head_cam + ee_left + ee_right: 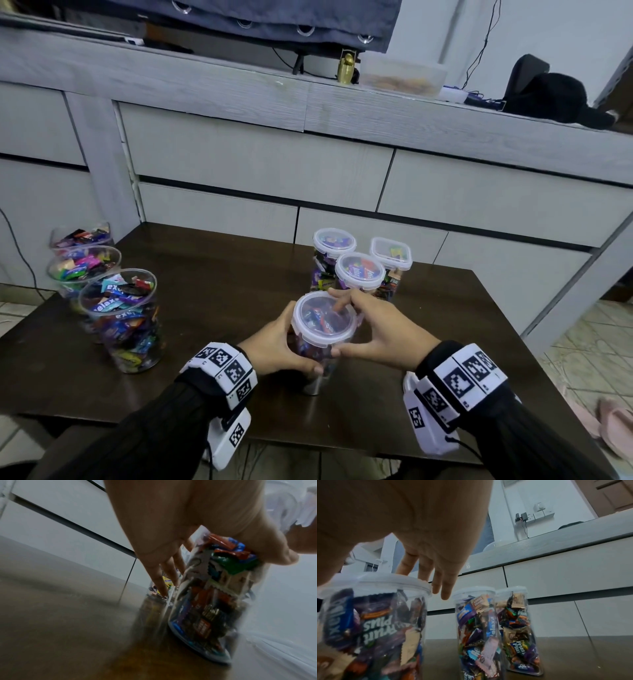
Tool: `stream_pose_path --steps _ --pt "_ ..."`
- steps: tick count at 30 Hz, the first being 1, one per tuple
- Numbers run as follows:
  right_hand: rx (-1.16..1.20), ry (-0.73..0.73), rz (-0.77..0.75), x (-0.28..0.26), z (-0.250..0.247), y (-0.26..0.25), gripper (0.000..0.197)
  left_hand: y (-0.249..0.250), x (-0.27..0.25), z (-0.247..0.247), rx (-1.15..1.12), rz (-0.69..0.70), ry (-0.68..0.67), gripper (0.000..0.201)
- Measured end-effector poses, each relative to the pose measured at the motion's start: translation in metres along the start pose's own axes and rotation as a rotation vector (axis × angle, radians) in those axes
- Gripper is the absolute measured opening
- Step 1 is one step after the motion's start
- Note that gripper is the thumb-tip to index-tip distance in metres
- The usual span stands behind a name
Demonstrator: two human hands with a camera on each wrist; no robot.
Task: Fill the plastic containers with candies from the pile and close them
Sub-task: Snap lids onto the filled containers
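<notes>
A clear plastic container packed with wrapped candies stands at the middle of the dark table. My left hand grips its body from the left, fingers curled round it. My right hand spans its white-rimmed lid, with fingers across the top and over the far rim and the thumb at the near rim. The left wrist view shows the left hand round the container. In the right wrist view the right hand reaches over the lid.
Three closed, filled containers stand just behind, close to my right fingers, two of them in the right wrist view. At the table's left edge are three open containers full of candies. A grey drawer cabinet backs the table.
</notes>
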State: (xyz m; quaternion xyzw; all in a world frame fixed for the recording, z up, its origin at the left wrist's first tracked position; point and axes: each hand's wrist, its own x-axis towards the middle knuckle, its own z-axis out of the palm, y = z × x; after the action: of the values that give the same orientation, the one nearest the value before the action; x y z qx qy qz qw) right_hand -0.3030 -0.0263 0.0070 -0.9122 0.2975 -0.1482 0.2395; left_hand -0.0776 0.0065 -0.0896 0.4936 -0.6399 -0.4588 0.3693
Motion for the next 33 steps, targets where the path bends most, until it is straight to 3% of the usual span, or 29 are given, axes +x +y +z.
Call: stream_pose_path --steps 3,7,12,16,19,24,27,29,33 --pt "-0.084 0.008 -0.015 0.0 0.001 0.002 0.066 0.002 0.003 -0.006 0.017 0.007 -0.019 0.1" --pt "-0.138 0.087 -0.005 0.001 0.009 0.001 0.062 0.001 0.003 -0.002 0.021 0.017 0.003 0.086" --pt "-0.159 0.141 0.018 0.001 0.014 -0.005 0.06 0.0 0.003 0.012 -0.04 0.072 0.091 0.091" --pt "-0.227 0.118 0.07 0.004 0.016 -0.017 0.078 -0.001 0.003 0.018 -0.032 0.092 0.082 0.094" --pt "-0.454 0.079 0.042 0.002 0.026 -0.024 0.078 0.0 0.003 0.019 0.006 0.096 0.049 0.096" --pt "-0.53 0.127 0.134 -0.013 0.024 -0.021 0.07 -0.004 0.003 0.007 0.283 -0.061 -0.05 0.103" --pt "-0.559 0.143 0.251 -0.026 0.016 -0.009 0.067 -0.009 -0.001 0.0 0.594 -0.201 0.006 0.087" --pt "-0.588 0.171 0.352 -0.033 0.007 0.002 0.064 -0.013 -0.002 -0.001 0.807 -0.308 -0.029 0.079" --pt "-0.61 0.227 0.553 -0.035 -0.011 0.03 0.058 -0.015 0.0 0.005 0.908 -0.433 -0.13 0.079"
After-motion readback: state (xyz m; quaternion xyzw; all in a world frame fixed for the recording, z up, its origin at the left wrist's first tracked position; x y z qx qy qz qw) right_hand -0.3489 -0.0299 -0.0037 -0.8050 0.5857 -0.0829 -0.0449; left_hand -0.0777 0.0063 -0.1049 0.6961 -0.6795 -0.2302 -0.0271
